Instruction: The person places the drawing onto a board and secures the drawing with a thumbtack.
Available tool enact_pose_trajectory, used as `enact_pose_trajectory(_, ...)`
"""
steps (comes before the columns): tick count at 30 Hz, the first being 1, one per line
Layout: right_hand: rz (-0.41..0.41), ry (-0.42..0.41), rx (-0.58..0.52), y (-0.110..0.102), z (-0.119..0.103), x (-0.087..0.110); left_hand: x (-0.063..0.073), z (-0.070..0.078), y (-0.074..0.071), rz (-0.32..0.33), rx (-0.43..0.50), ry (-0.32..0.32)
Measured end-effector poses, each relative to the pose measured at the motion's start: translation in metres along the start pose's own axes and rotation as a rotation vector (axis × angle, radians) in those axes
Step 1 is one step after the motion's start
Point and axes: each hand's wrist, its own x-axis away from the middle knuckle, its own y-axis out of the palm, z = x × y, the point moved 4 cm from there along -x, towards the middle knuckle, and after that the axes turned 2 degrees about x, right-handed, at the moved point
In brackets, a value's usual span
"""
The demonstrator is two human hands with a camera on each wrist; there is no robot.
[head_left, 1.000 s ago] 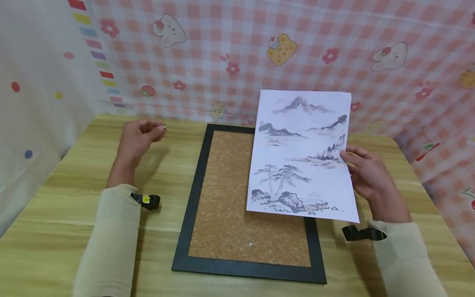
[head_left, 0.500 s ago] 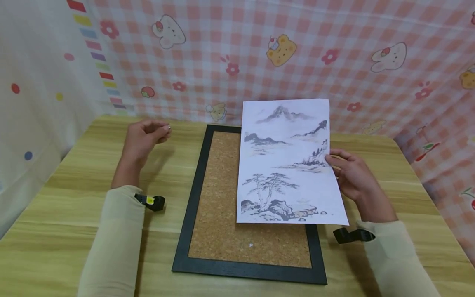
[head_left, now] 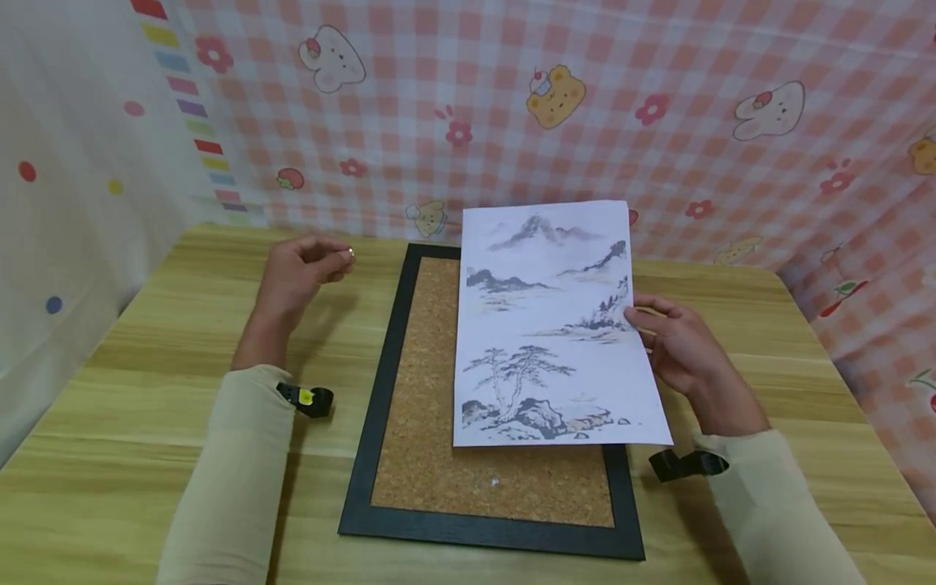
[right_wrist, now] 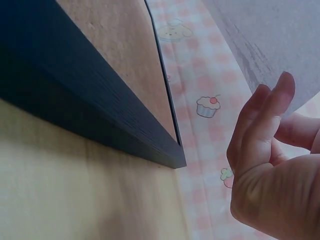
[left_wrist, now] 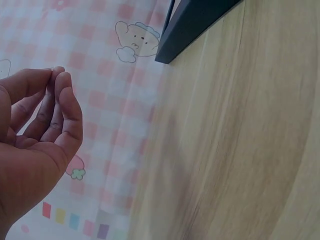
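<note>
Between thumb and index finger, my left hand (head_left: 296,272) pinches a tiny shiny silvery piece (head_left: 351,253), too small to tell its kind. It is left of the cork board (head_left: 424,463), which lies on the table in a black frame (head_left: 490,530). My right hand (head_left: 683,349) grips the right edge of a sheet of paper (head_left: 544,325) printed with an ink landscape of mountains and pines. The sheet is tilted up over the board and hides its upper right part. In the right wrist view, the paper's back (right_wrist: 270,40) shows behind the fingers.
A small whitish speck (head_left: 494,482) is on the cork near its lower edge. The wood-grain table (head_left: 132,390) reaches back to a pink checked cloth (head_left: 483,81) with cartoon prints. A white dotted cloth (head_left: 66,219) hangs at the left.
My right hand has moved left, bringing the paper further over the cork board and slightly lower. My left hand has shifted right toward the frame with the tiny piece.
</note>
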Motion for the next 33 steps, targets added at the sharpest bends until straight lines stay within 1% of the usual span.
enact_pose_trajectory(7, -0.012, 0.006, 0.008, 0.005, 0.005, -0.001, 0.002, 0.003, 0.008, -0.030, -0.055, 0.027)
enact_pose_trajectory(12, -0.020, 0.020, -0.010, 0.008, 0.008, -0.001, 0.001, 0.003, 0.012, -0.024, -0.085, 0.035)
enact_pose_trajectory(16, -0.025, 0.033, -0.009, 0.011, 0.012, -0.002, 0.001, 0.003, 0.016, -0.033, -0.090, 0.028)
enact_pose_trajectory(21, -0.030, 0.049, -0.003, 0.013, 0.016, -0.005, 0.000, 0.004, 0.021, -0.064, -0.104, 0.017)
enact_pose_trajectory(25, -0.039, 0.048, 0.018, 0.016, 0.018, -0.006, 0.003, 0.004, 0.023, -0.093, -0.130, -0.009)
enact_pose_trajectory(29, -0.050, 0.046, 0.031, 0.020, 0.018, -0.006, 0.005, 0.002, 0.023, -0.105, -0.144, -0.024)
enact_pose_trajectory(33, -0.053, 0.051, 0.038, 0.021, 0.020, -0.007, 0.004, 0.002, 0.025, -0.107, -0.142, -0.023)
